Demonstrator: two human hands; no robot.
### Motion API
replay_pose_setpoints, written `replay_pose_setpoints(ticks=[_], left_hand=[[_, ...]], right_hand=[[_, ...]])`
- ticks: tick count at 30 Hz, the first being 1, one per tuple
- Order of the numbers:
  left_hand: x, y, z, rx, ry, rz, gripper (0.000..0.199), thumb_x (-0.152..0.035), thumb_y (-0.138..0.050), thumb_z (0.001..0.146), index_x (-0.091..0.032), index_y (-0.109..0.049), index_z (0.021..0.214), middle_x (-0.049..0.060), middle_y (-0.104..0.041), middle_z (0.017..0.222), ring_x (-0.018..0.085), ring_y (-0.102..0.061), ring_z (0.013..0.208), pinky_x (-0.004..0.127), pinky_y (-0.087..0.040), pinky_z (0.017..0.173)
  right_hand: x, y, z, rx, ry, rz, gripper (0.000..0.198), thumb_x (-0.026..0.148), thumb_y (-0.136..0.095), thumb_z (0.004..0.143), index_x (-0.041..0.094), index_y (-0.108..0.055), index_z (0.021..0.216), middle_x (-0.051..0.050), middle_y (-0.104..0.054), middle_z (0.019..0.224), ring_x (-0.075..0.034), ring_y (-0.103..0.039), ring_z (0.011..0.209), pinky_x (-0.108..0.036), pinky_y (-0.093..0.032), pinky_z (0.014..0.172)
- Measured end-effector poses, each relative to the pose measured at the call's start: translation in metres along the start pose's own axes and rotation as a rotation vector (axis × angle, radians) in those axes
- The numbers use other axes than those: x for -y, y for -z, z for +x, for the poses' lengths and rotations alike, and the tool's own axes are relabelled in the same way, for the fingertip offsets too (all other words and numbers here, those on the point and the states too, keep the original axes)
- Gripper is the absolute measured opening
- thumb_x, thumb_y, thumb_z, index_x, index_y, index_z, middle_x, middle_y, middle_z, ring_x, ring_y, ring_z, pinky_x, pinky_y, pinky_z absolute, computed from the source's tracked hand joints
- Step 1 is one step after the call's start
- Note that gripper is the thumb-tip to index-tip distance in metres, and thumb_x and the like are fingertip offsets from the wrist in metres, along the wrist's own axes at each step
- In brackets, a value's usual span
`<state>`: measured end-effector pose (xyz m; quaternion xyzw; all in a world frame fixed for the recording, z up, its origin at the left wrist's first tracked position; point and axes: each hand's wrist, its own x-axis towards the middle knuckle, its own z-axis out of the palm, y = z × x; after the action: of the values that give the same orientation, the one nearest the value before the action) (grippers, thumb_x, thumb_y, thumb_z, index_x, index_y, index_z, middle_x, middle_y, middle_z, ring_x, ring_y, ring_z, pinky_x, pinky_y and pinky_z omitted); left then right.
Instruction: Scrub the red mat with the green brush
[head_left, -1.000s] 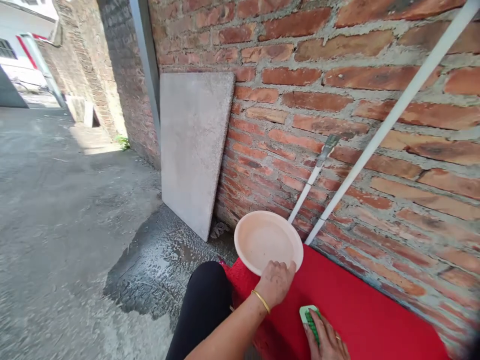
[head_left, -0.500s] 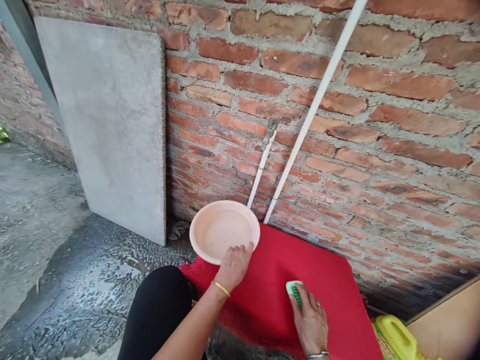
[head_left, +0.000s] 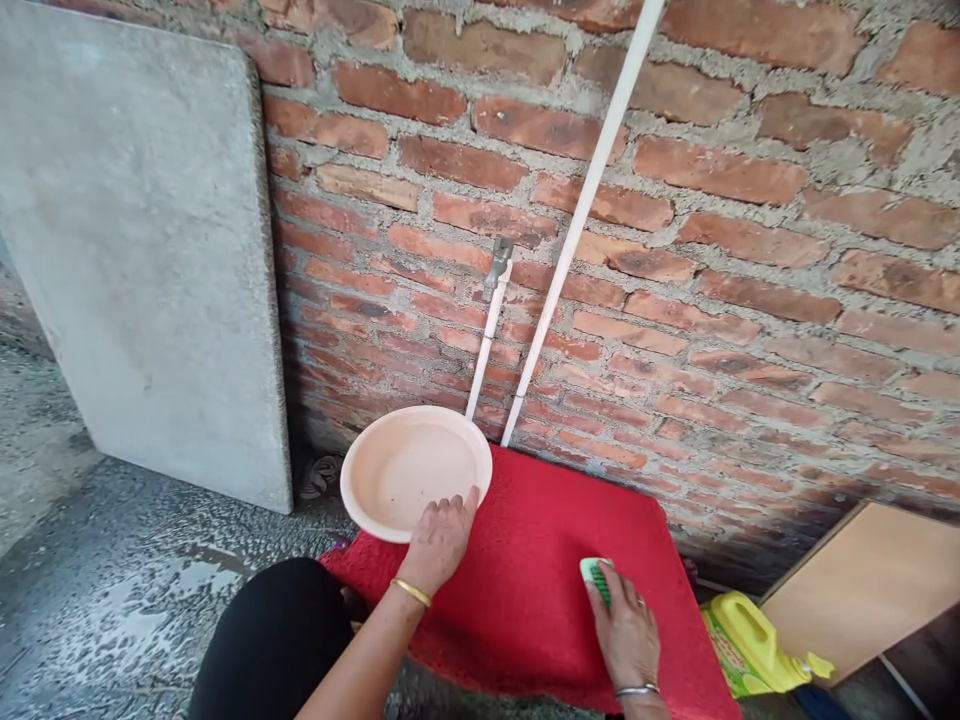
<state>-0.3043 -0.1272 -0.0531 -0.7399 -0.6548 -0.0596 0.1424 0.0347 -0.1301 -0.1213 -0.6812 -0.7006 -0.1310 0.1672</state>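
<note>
My left hand (head_left: 439, 540), with a gold bangle at the wrist, grips the near right rim of a pale pink plastic basin (head_left: 412, 465). The basin is tilted toward me over the far left corner of a red cloth (head_left: 540, 530), and a few dark specks show inside it. On the right, my right hand (head_left: 626, 625) is closed around a small green scrub brush (head_left: 597, 578) with a pale green edge, low over the cloth. My palm and fingers hide most of the brush. Whether it touches the cloth I cannot tell.
Behind the cloth-covered surface rises a brick wall (head_left: 735, 310) with white pipes (head_left: 574, 250) and a tap (head_left: 499, 265). A grey slab (head_left: 150, 250) leans at left above wet floor (head_left: 150, 580). At right stand a yellow jug (head_left: 742, 640) and a tan board (head_left: 870, 580).
The view has swung right, bringing more of the yellow jug and board into sight. The basin stays in my left hand, and the brush in my right.
</note>
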Motion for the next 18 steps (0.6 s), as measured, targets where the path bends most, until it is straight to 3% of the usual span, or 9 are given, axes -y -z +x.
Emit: replay_pose_setpoints(ticks=[3, 5, 12, 14, 16, 18], left_hand=[[0.000, -0.001, 0.001, 0.003, -0.002, 0.005, 0.052, -0.007, -0.044, 0.093, -0.017, -0.045, 0.144, 0.007, -0.062, 0.088, 0.019, -0.063, 0.076, 0.032, -0.044, 0.067], [0.001, -0.001, 0.000, -0.002, -0.010, 0.016, 0.053, -0.006, -0.044, 0.093, -0.016, -0.045, 0.145, 0.008, -0.062, 0.088, 0.020, -0.063, 0.076, 0.032, -0.044, 0.067], [0.003, -0.005, -0.003, -0.032, -0.022, 0.055, 0.054, -0.006, -0.044, 0.093, -0.015, -0.044, 0.146, 0.007, -0.063, 0.090, 0.020, -0.064, 0.078, 0.033, -0.045, 0.070], [0.003, -0.006, -0.003, -0.043, -0.022, 0.053, 0.054, -0.007, -0.046, 0.093, -0.015, -0.043, 0.146, 0.007, -0.063, 0.090, 0.020, -0.063, 0.079, 0.033, -0.045, 0.071], [0.002, -0.006, -0.003, -0.044, -0.019, 0.043, 0.054, -0.007, -0.047, 0.092, -0.016, -0.044, 0.145, 0.007, -0.062, 0.090, 0.019, -0.062, 0.078, 0.032, -0.044, 0.070], [0.000, -0.005, -0.002, -0.040, -0.009, 0.036, 0.053, -0.008, -0.048, 0.092, -0.017, -0.045, 0.144, 0.007, -0.062, 0.089, 0.018, -0.062, 0.076, 0.032, -0.043, 0.068]], right_hand=[[-0.019, 0.001, 0.002, -0.016, -0.091, -0.053, 0.066, 0.056, -0.017, 0.101, 0.021, -0.067, 0.126, -0.012, -0.072, 0.115, -0.028, -0.069, 0.089, -0.042, -0.052, 0.076], [-0.009, 0.002, 0.000, -0.017, -0.053, -0.028, 0.061, 0.054, -0.021, 0.101, 0.022, -0.068, 0.124, -0.012, -0.072, 0.116, -0.027, -0.069, 0.090, -0.042, -0.052, 0.078], [0.106, 0.006, -0.010, 0.049, 0.301, 0.174, 0.034, 0.043, -0.045, 0.100, 0.035, -0.066, 0.126, -0.001, -0.069, 0.127, -0.021, -0.066, 0.107, -0.036, -0.049, 0.094], [0.125, 0.006, -0.011, 0.064, 0.350, 0.189, 0.033, 0.040, -0.048, 0.099, 0.036, -0.065, 0.127, 0.000, -0.069, 0.128, -0.021, -0.066, 0.109, -0.036, -0.049, 0.095], [0.126, 0.004, -0.009, 0.076, 0.356, 0.180, 0.033, 0.039, -0.048, 0.099, 0.036, -0.065, 0.127, -0.001, -0.069, 0.127, -0.021, -0.066, 0.108, -0.036, -0.050, 0.093], [0.108, 0.000, -0.006, 0.073, 0.323, 0.157, 0.034, 0.041, -0.046, 0.099, 0.034, -0.066, 0.126, -0.002, -0.070, 0.126, -0.022, -0.067, 0.106, -0.036, -0.051, 0.091]])
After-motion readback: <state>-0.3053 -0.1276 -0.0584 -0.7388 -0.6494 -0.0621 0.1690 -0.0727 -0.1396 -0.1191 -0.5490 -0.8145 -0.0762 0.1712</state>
